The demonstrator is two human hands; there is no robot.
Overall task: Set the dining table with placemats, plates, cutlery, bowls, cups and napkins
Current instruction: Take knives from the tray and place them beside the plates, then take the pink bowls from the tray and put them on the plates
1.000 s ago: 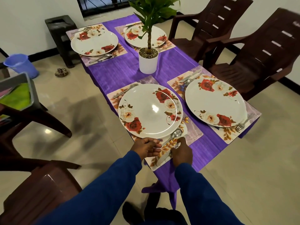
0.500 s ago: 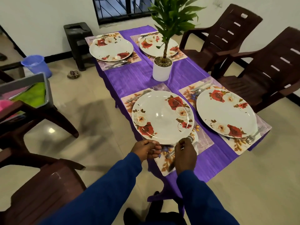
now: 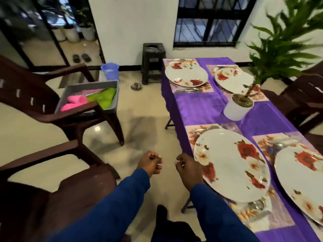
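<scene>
**Hands off the near setting, head turned to the tub**

The left hand (image 3: pixel 150 162) and the right hand (image 3: pixel 187 165) now hang over the floor just off the table's edge, both loosely curled and holding nothing. Half a second ago they were at the front rim of the near plate (image 3: pixel 232 165), the right one fussing with the cutlery tucked under it; they have since drawn back and to the left, and the view has swung that way with them. I take that to mean the cutlery for this place is judged settled.

The near plate sits on its placemat (image 3: pixel 262 217), with a spoon showing below the plate and a fork (image 3: pixel 208 128) at the far side. A second plate (image 3: pixel 300 180) lies just beside it to the right, and two more, the far left plate (image 3: pixel 186 73) and the far right plate (image 3: pixel 233 79), sit on mats at the far end of the purple tablecloth (image 3: pixel 197 109). The potted plant (image 3: pixel 238 107) stands between the pairs.

So mats, plates and cutlery look done at all four places. No bowls, cups or napkins are on the table. The likely source is the grey tub (image 3: pixel 113 95) on the chair (image 3: pixel 35 102) to the left, well apart from the hands; it holds something pink (image 3: pixel 75 102) and something green (image 3: pixel 104 96), too blurred to name. Fetching from it looks like the next step.
</scene>
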